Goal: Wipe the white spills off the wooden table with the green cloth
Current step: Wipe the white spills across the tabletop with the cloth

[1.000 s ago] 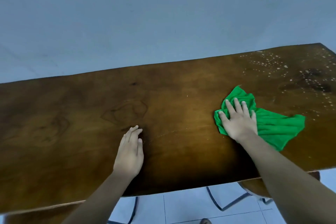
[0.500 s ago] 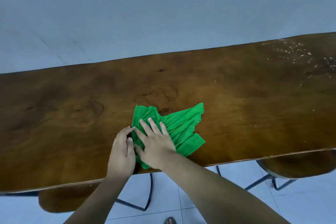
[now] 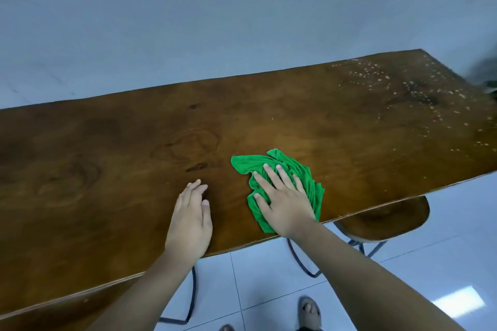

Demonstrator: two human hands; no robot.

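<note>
Your right hand presses the bunched green cloth, fingers straight and spread, near the table's front edge. Your left hand rests flat beside it, holding nothing. Slide the cloth under even pressure to the white spills at the far right end.

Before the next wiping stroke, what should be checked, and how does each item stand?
1. The right hand presses flat on the green cloth: ok.
2. The green cloth lies wholly on the wooden table: cannot tell; its near end reaches the edge.
3. The left hand rests flat on the table, apart from the cloth: ok.
4. The white spills are gone: not ok; speckles cover the far right end.
5. Bare wood between cloth and spills: ok.
</note>
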